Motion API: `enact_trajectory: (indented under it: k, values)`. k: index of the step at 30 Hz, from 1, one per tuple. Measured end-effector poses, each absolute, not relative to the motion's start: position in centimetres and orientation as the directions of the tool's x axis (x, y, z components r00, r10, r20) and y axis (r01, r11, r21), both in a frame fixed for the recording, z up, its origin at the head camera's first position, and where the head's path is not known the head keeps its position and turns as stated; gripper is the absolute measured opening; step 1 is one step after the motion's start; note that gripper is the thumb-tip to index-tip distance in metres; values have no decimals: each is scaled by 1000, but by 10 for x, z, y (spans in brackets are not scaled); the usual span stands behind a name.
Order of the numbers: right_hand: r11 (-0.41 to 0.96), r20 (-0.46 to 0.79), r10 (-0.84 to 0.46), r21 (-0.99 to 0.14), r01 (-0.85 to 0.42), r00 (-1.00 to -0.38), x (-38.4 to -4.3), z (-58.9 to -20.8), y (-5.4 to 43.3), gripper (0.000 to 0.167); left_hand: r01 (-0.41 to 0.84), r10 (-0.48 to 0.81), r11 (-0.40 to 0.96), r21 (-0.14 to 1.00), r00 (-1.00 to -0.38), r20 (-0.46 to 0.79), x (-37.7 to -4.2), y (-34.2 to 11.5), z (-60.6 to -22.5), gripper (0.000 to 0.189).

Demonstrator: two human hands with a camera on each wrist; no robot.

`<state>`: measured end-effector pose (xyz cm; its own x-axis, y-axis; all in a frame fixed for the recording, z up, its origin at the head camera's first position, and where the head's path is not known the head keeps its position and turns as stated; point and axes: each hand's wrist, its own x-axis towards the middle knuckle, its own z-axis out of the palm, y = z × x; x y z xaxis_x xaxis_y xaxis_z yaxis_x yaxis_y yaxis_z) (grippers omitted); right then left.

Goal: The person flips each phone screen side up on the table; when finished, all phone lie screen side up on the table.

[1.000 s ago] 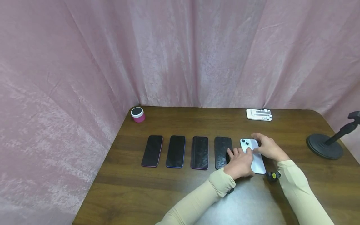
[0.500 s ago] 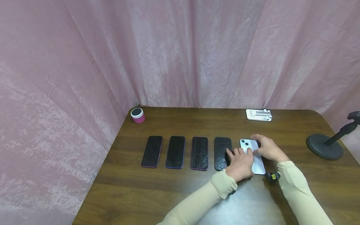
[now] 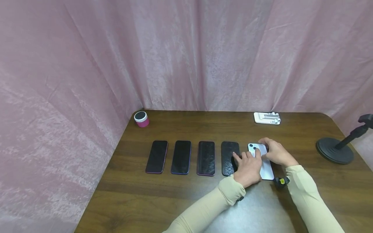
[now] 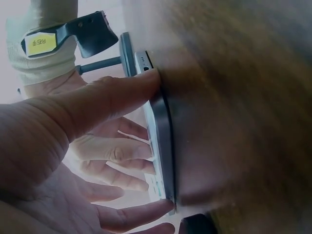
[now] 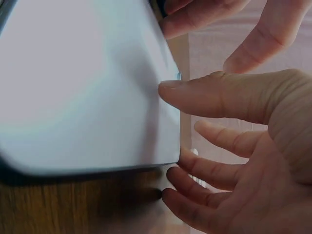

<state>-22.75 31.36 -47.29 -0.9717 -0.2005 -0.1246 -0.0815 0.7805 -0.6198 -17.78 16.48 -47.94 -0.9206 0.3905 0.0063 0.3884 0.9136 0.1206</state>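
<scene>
A white smartphone [image 3: 265,168] lies back up on the table, its camera lenses at the far end. My left hand [image 3: 249,168] is at its left side. In the left wrist view, the thumb [image 4: 141,85] touches the phone's side near one end, and a fingertip reaches the other end. My right hand [image 3: 278,152] holds the far right part of the phone. In the right wrist view, its thumb [image 5: 195,95] rests on the white back, with the other fingers curved at the edge. A black smartphone [image 3: 228,161] lies just left, partly behind my left fingers.
Three more dark smartphones, a first [image 3: 156,157], a second [image 3: 181,157] and a third [image 3: 206,158], lie in a row leftward. At the back are a pink-and-white jar [image 3: 141,119] and a white flat holder [image 3: 266,118]. A black round-based stand [image 3: 335,150] is at right.
My left index finger has shifted a little farther up the white smartphone, toward its cameras. The right hand and the row of phones keep their places, apart from slight camera movement.
</scene>
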Motion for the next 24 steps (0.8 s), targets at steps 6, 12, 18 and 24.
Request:
enact_trajectory:
  k: [6, 12, 18, 24]
  values:
    - [759, -104, -194, -646, -82, -975, -224, -474, 313, 60, 409, 410, 901, 143, -912, 23, -176, 162, -481, 83]
    - [743, -108, -185, -666, -67, -977, -221, -470, 314, 74, 422, 421, 898, 127, -906, 34, -176, 161, -481, 78]
    - [730, -111, -206, -679, -77, -972, -221, -469, 317, 83, 432, 432, 891, 136, -901, 34, -178, 160, -481, 76]
    - [721, -106, -212, -688, -83, -972, -219, -467, 317, 84, 431, 435, 889, 154, -900, 8, -178, 160, -479, 85]
